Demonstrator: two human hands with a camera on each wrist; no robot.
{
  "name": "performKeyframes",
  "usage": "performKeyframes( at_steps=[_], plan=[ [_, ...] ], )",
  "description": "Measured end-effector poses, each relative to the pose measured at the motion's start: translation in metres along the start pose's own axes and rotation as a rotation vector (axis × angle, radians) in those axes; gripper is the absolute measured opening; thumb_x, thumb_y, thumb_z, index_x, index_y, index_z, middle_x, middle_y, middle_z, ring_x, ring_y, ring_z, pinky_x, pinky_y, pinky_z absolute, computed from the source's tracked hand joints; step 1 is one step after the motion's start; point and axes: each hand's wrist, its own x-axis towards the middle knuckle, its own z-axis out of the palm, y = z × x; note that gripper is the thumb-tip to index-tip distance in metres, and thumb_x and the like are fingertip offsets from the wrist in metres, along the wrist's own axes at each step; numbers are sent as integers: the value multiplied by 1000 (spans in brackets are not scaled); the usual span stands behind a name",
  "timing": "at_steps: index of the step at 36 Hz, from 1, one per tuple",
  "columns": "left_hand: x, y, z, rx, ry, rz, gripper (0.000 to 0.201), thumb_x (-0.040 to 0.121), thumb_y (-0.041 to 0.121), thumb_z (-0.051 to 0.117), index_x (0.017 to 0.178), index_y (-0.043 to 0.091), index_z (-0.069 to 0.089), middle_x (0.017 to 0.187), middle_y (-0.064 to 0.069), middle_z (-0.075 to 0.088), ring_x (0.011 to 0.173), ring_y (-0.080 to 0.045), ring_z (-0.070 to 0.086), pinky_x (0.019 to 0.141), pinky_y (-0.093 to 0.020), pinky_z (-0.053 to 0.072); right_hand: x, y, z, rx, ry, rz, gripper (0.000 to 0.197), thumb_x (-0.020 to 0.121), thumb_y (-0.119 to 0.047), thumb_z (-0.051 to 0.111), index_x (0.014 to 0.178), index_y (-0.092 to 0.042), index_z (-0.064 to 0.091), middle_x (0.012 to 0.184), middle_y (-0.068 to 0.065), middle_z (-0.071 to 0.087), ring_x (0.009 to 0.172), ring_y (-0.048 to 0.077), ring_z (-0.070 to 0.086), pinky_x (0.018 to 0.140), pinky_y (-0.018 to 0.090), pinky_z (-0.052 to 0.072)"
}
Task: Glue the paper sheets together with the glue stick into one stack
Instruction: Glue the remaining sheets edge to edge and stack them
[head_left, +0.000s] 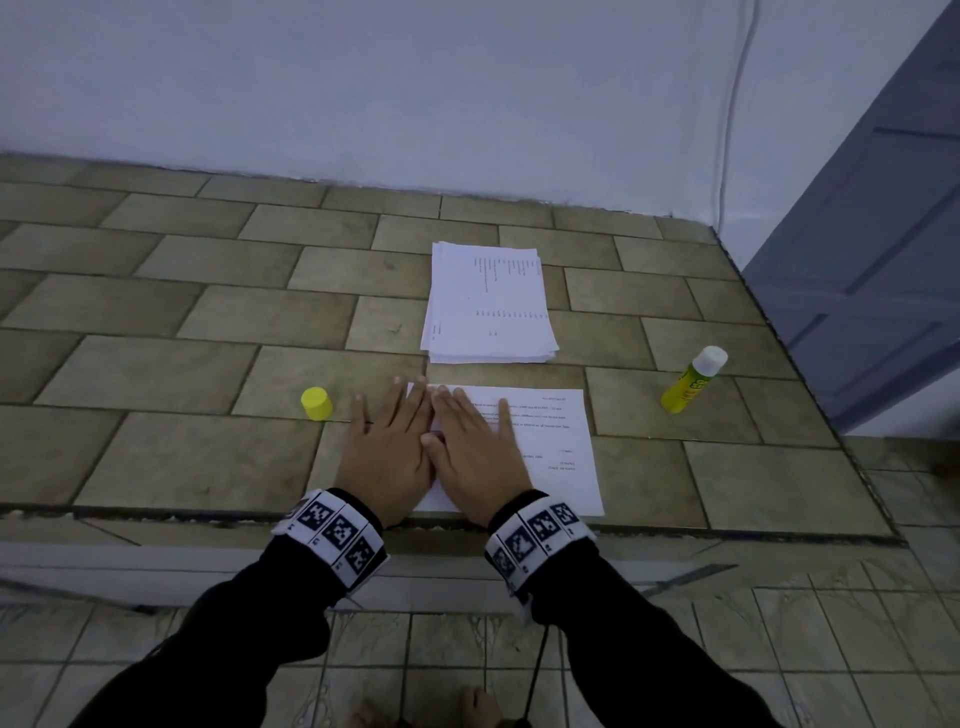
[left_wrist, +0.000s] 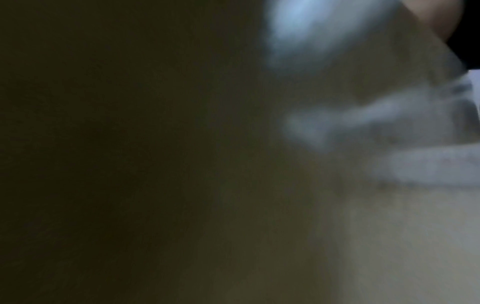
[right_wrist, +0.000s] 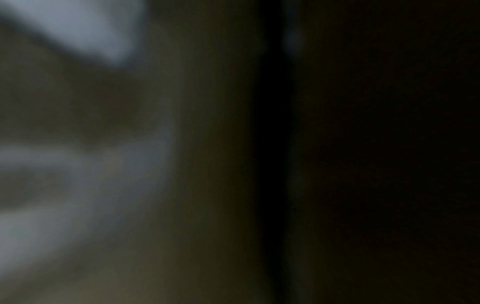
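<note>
Both hands are lying flat, fingers straight, at the lower middle of the head view: the left hand (head_left: 387, 447) is resting half on the tiled bench (head_left: 171, 364) and half over the left edge of a printed sheet (head_left: 550, 447), and the right hand (head_left: 475, 449) is pressing down on that same sheet just beside it, thumbs touching. The print on the sheet is sitting upside down and is too small to read. Just above the sheet, in the centre of the frame, a pile of printed papers (head_left: 488, 304) is lying slightly fanned, its text also too small to make out. Over at the right, well apart from the hands, the yellow glue stick (head_left: 693, 379) is leaning with its white end up; its label is blurred. Its yellow cap (head_left: 316, 402) is standing near the left hand's little finger. Both wrist views are showing only dark blur.
</note>
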Motion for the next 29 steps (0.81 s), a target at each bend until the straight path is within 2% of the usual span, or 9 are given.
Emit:
performKeyframes(
  at_steps=[2, 4, 7, 15, 20, 22, 24, 27, 29],
  plan=[
    [0, -1, 1, -4, -9, -8, 59, 93, 33, 28, 139, 5, 52, 146, -12, 49, 134, -34, 46, 99, -68, 36, -1, 3, 0, -49, 15, 7, 88, 84, -63, -20, 154, -19, 8, 162, -6, 10, 148, 6, 2, 115, 51, -15],
    [0, -1, 2, -15, -1, -21, 59, 95, 35, 27, 138, 3, 53, 145, -12, 50, 134, -34, 46, 100, -68, 36, -2, 10, -3, -71, 10, 48, 94, 76, -62, -22, 154, -17, 7, 162, -5, 6, 148, 6, 0, 115, 51, -16],
    [1, 0, 1, -35, 1, -48, 62, 98, 40, 22, 141, 4, 48, 148, -11, 46, 138, -31, 41, 105, -66, 31, -5, 27, -9, -99, 16, 141, 91, 82, -65, -19, 154, -15, 5, 162, -3, 4, 148, 8, 1, 116, 53, -14],
    [0, -1, 3, -43, 10, -54, 63, 98, 42, 20, 144, 6, 44, 151, -8, 43, 141, -29, 36, 107, -65, 29, -43, 95, -33, -175, 70, 340, 90, 79, -56, -16, 154, -13, 10, 162, -2, 12, 148, 10, 9, 116, 57, -8],
    [0, -1, 3, -60, 19, -54, 65, 98, 43, 18, 147, 6, 41, 153, -8, 40, 143, -29, 33, 110, -64, 25, -37, 87, -36, -263, 66, 370, 91, 81, -56, -17, 153, -9, 14, 161, 7, 15, 149, 18, 4, 109, 62, -15],
    [0, -1, 3, -53, 22, -59, 65, 98, 43, 18, 146, 7, 42, 153, -8, 40, 143, -29, 33, 110, -64, 25, -33, 68, -33, -253, 94, 316, 86, 85, -56, -9, 152, -9, 18, 161, 10, 14, 149, 22, 6, 109, 62, -14],
    [1, -1, 4, -46, 13, -60, 65, 98, 43, 18, 146, 7, 41, 153, -8, 40, 143, -29, 33, 110, -64, 25, -30, 46, -25, -237, 74, 183, 83, 87, -57, -5, 153, -10, 15, 161, 9, 9, 149, 22, 6, 110, 63, -10],
    [1, -2, 5, -19, 5, -47, 64, 98, 42, 18, 145, 7, 43, 151, -8, 42, 141, -29, 36, 108, -64, 29, -25, 23, -7, -198, -49, -26, 89, 85, -68, -12, 154, -14, 1, 160, 0, -11, 148, 16, -10, 114, 62, -7],
    [1, -3, 4, -12, 7, -40, 63, 99, 42, 18, 145, 7, 44, 151, -8, 43, 141, -29, 37, 107, -64, 30, -22, 21, -1, -173, -65, -78, 97, 80, -72, -17, 154, -14, 5, 159, -2, -10, 148, 14, -9, 115, 61, -3]
  ],
)
